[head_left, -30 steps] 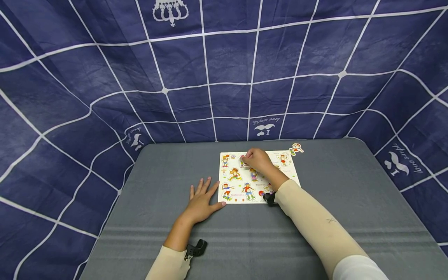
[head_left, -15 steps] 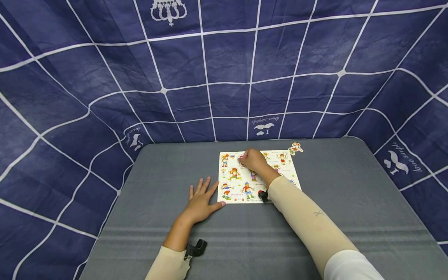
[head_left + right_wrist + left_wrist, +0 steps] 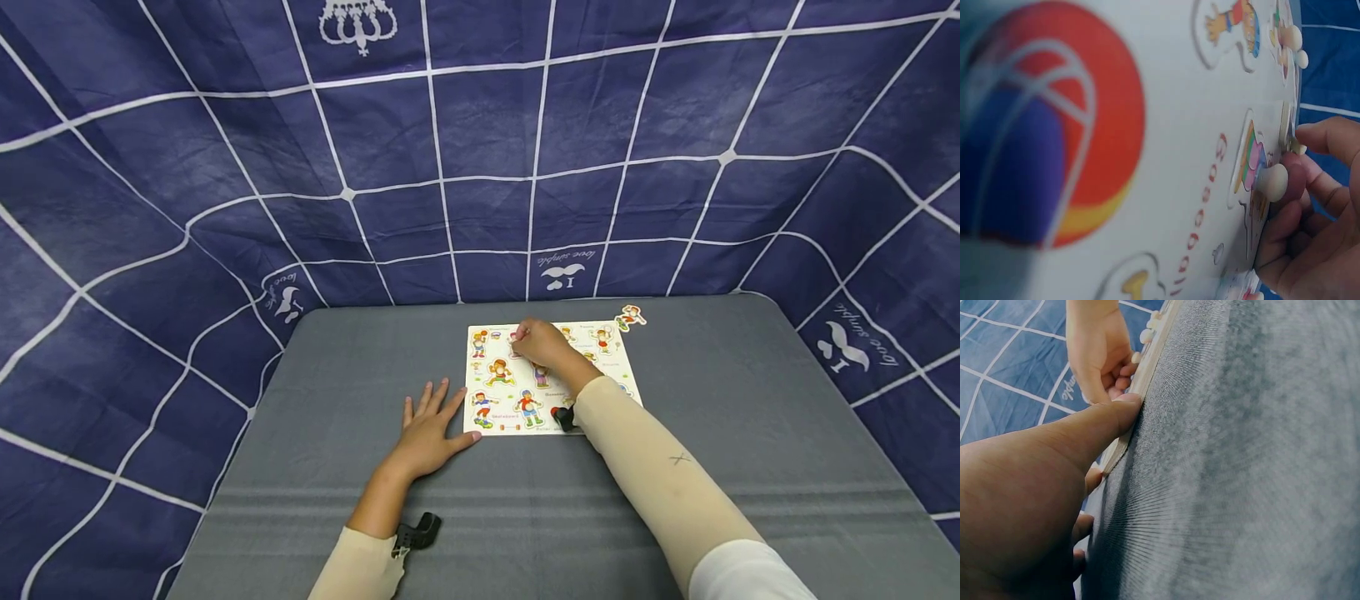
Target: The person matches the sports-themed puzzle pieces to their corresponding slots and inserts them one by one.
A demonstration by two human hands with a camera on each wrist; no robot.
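A white wooden peg puzzle board [image 3: 491, 431] with cartoon sports figures lies on the grey table. My left hand [image 3: 424, 442] rests spread at the board's left side, its thumb on the near corner; the left wrist view shows that thumb pressing the board's edge [image 3: 1159, 344]. Over the upper middle of the board, my right hand [image 3: 545, 343] pinches a puzzle piece [image 3: 1285, 125] with curled fingers, close over the board. Much of this piece is hidden by the hand. Beside those fingers, a round wooden knob [image 3: 1271, 181] stands on another seated figure.
A loose puzzle piece [image 3: 630, 317] of a figure in red and white lies just off the board's far right corner. Dark blue curtains [image 3: 487, 125] with white grid lines surround the table [image 3: 360, 358] at the back and sides.
My right hand has shifted slightly left and lower with the piece, which stood partly visible and tilted at first. My left hand has stayed in place.
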